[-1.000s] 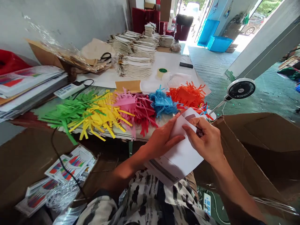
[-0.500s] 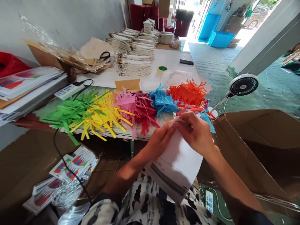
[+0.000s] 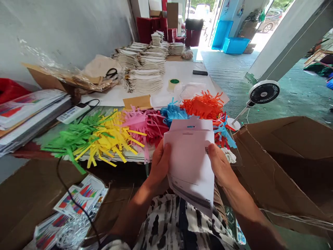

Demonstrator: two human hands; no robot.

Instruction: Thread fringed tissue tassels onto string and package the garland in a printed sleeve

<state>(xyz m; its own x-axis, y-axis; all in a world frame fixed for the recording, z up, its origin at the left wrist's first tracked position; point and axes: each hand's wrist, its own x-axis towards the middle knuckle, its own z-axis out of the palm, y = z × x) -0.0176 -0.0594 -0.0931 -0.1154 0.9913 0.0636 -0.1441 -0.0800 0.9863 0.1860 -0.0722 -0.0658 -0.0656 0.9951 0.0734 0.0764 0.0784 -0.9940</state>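
I hold a white paper card sleeve (image 3: 191, 156) upright in front of me, over my lap. My left hand (image 3: 160, 166) grips its left edge, thumb on the front. On the right edge sits my right hand (image 3: 221, 165), also closed on the sleeve. The sleeve's top flap with a hang slot stands open. Just behind it, on the table (image 3: 130, 158), lie piles of fringed paper: green (image 3: 75, 133), yellow (image 3: 111, 137), pink (image 3: 139, 123), blue (image 3: 173, 113) and orange (image 3: 203, 104).
A large open cardboard box (image 3: 286, 156) stands at my right. Printed packs (image 3: 75, 199) and a black cable (image 3: 70, 194) lie low left. Stacks of paper bags (image 3: 145, 74), a tape roll (image 3: 173, 83), scissors (image 3: 111, 73) and a small fan (image 3: 262, 93) are farther off.
My hands slid from the sleeve's top down to its two side edges. The sleeve rose from a slant to upright, and its top flap now stands open.
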